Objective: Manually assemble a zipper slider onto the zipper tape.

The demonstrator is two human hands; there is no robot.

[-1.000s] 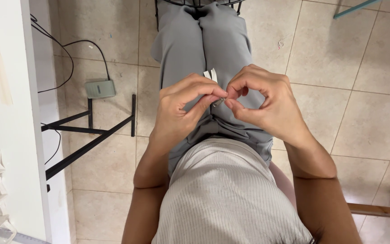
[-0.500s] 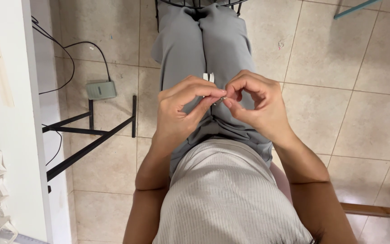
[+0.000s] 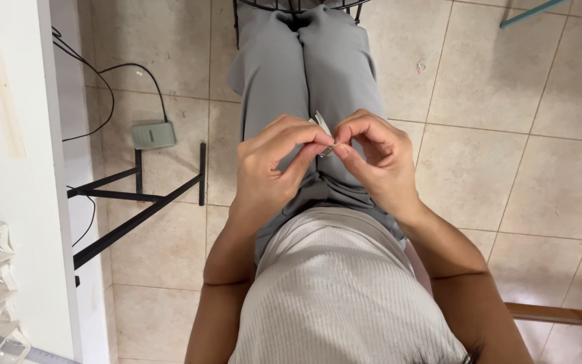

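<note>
I see my 2 hands meet over my lap. My left hand [image 3: 271, 168] and right hand [image 3: 375, 158] both pinch a small white thing [image 3: 322, 129]. It sticks up between the fingertips, its long side pointing away from me.

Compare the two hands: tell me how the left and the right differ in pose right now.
The left hand shows its back, its fingers reaching right to the small white piece; the right hand curls its fingers inward toward it. The left hand sits slightly lower in the picture than the right. Both pinch at the same small thing, above the grey trousers.
</note>
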